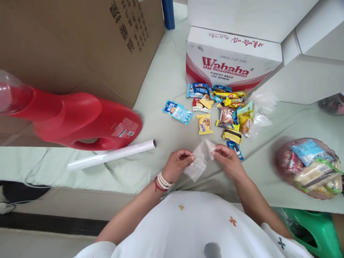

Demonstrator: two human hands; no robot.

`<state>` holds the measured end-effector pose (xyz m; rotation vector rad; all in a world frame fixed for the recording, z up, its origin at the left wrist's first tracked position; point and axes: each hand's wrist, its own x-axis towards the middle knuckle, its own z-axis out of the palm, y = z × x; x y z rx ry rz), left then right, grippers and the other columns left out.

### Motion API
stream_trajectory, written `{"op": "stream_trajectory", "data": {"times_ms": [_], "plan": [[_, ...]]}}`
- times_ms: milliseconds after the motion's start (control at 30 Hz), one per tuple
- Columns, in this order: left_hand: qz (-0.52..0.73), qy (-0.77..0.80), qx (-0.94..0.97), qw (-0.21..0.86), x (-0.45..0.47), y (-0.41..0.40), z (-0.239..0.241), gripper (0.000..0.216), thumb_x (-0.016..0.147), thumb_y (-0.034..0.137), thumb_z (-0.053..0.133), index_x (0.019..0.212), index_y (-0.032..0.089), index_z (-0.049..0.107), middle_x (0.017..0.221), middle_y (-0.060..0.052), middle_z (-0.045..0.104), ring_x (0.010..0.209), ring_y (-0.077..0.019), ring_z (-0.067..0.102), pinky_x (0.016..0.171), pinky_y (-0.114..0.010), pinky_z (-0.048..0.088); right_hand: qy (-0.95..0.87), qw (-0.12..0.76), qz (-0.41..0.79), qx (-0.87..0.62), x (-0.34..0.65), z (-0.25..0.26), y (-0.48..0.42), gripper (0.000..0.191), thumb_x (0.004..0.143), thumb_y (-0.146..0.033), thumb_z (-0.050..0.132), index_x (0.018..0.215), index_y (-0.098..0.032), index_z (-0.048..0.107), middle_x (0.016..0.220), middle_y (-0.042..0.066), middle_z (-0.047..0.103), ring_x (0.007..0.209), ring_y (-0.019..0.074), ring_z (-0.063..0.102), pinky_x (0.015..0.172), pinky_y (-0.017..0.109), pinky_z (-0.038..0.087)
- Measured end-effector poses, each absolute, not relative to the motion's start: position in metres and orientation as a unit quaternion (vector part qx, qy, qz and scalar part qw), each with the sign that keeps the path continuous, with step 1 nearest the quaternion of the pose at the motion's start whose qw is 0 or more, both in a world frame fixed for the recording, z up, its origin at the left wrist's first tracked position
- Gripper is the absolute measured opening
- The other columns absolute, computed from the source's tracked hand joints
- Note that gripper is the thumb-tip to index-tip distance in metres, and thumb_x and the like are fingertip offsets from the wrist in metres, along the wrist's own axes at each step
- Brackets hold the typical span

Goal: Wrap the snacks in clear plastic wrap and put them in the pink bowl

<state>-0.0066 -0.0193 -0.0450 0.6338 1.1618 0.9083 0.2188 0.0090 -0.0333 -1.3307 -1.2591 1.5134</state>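
Observation:
Between my hands, near the table's front edge, a small clear plastic bag hangs slack and crumpled. My left hand pinches its left side between thumb and fingers; beaded bracelets circle that wrist. On the other side, my right hand pinches the bag's upper right edge. Whether anything is inside the bag I cannot make out. Just beyond lies a yellow cookie packet, with a blue snack packet close to my right fingers. Several more wrapped snacks form a loose pile, with two light blue packets to its left.
A white and red water carton stands behind the snacks, with crumpled clear bags at the pile's right. On the left are a large red bottle, a white roll and a brown box. A snack-filled basket sits right.

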Motion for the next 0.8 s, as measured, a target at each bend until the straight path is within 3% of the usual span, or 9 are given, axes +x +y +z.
{"op": "stream_trajectory", "data": {"times_ms": [167,367,567,667,800], "plan": [[0.389,0.536,0.297,0.688,-0.027,-0.021,-0.041,0.046,0.067,0.055,0.087,0.074,0.016,0.063,0.051,0.008,0.049,0.039,-0.0037,0.036,0.038,-0.019,0.026,-0.353,0.405,0.628,-0.563,0.252,-0.028,0.035,0.035,0.067,-0.046,0.088,0.081,-0.022,0.067,0.065,-0.004,0.051,0.052,0.0082,0.035,0.047,0.022,0.028],[0.381,0.547,0.329,0.669,-0.029,-0.028,-0.037,0.043,0.069,0.053,0.086,0.070,0.017,0.061,0.050,0.007,0.050,0.039,-0.0048,0.036,0.037,-0.019,0.025,-0.471,0.437,0.373,-0.670,0.246,-0.014,0.034,0.029,0.075,-0.044,0.079,0.089,-0.020,0.068,0.079,0.000,0.061,0.063,0.0117,0.047,0.056,0.024,0.039],[0.394,0.575,0.439,0.567,-0.017,-0.034,-0.032,0.030,0.078,0.043,0.079,0.069,0.018,0.065,0.054,0.004,0.056,0.048,-0.0080,0.042,0.049,-0.021,0.034,-0.407,0.320,0.617,-0.593,0.206,-0.005,-0.011,0.042,0.083,-0.061,0.071,0.075,-0.020,0.065,0.057,-0.004,0.048,0.045,0.0079,0.031,0.041,0.023,0.022],[0.373,0.569,0.520,0.516,-0.013,-0.037,-0.027,0.025,0.083,0.038,0.075,0.070,0.019,0.068,0.057,0.002,0.059,0.051,-0.0094,0.045,0.054,-0.023,0.036,-0.315,0.347,0.640,-0.609,0.193,-0.014,-0.015,0.043,0.078,-0.062,0.075,0.082,-0.021,0.063,0.066,-0.004,0.055,0.044,0.0065,0.032,0.037,0.022,0.018],[0.318,0.503,0.623,0.507,-0.009,-0.045,-0.025,0.022,0.087,0.037,0.071,0.073,0.019,0.071,0.060,0.001,0.062,0.053,-0.0107,0.049,0.057,-0.024,0.037,-0.261,0.400,0.644,-0.598,0.186,-0.030,-0.003,0.041,0.063,-0.046,0.088,0.085,-0.021,0.064,0.069,-0.005,0.057,0.045,0.0054,0.033,0.037,0.020,0.017]]}}
